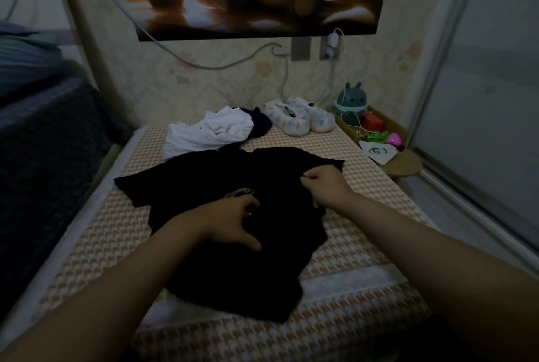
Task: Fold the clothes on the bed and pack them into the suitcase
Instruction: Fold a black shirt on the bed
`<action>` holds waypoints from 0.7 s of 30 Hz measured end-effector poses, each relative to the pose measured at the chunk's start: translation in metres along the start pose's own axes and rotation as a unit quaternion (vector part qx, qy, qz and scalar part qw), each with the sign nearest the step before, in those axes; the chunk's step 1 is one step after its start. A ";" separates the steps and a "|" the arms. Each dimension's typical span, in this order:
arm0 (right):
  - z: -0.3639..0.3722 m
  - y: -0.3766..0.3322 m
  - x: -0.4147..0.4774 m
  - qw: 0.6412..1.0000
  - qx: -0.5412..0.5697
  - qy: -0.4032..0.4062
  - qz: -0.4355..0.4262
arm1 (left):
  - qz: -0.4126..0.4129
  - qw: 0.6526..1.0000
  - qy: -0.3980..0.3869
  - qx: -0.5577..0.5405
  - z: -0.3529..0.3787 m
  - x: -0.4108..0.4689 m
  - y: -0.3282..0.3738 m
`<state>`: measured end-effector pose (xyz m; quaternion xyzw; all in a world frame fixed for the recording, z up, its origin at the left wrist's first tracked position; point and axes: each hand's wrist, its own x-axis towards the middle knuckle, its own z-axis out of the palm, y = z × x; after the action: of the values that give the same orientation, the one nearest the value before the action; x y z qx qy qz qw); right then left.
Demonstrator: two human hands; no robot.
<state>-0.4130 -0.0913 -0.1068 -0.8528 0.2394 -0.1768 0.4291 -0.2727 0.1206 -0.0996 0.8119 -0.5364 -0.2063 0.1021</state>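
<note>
A black T-shirt (pixel 204 180) with a small gold print lies spread on the checked bed cover (pixel 364 245). My left hand (pixel 236 224) rests on the shirt's middle, fingers spread and pressing the cloth down. My right hand (pixel 326 186) pinches the fabric near the shirt's right sleeve. Behind the shirt lies a crumpled white garment (pixel 210 134), with a dark garment (pixel 259 125) partly hidden behind it. No suitcase is in view.
A pair of white patterned slippers (pixel 300 119) sits at the far end of the bed. To the right, a small wooden stand (pixel 405 163) holds a green bunny figure (pixel 351 102) and small toys. A dark sofa (pixel 49 140) borders the left; a sliding door (pixel 481 99) stands right.
</note>
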 end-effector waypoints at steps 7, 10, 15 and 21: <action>0.024 0.020 0.051 0.996 -0.079 -0.017 0.043 | -0.031 0.942 0.313 0.122 -0.004 0.038 -0.056; 0.038 0.019 0.045 0.966 -0.212 -0.130 -0.072 | 0.068 0.972 0.199 0.103 0.006 0.035 -0.054; 0.046 0.020 0.031 0.861 -0.389 -0.320 -0.065 | 0.020 0.987 0.045 0.156 0.026 0.027 -0.055; 0.034 0.019 0.037 0.940 -0.292 -0.140 -0.106 | 0.067 0.987 0.140 0.041 -0.003 0.029 -0.061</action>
<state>-0.3706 -0.0999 -0.1381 -0.9773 0.1257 -0.0222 0.1694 -0.2113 0.1186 -0.1269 0.7987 -0.5779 -0.0613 0.1560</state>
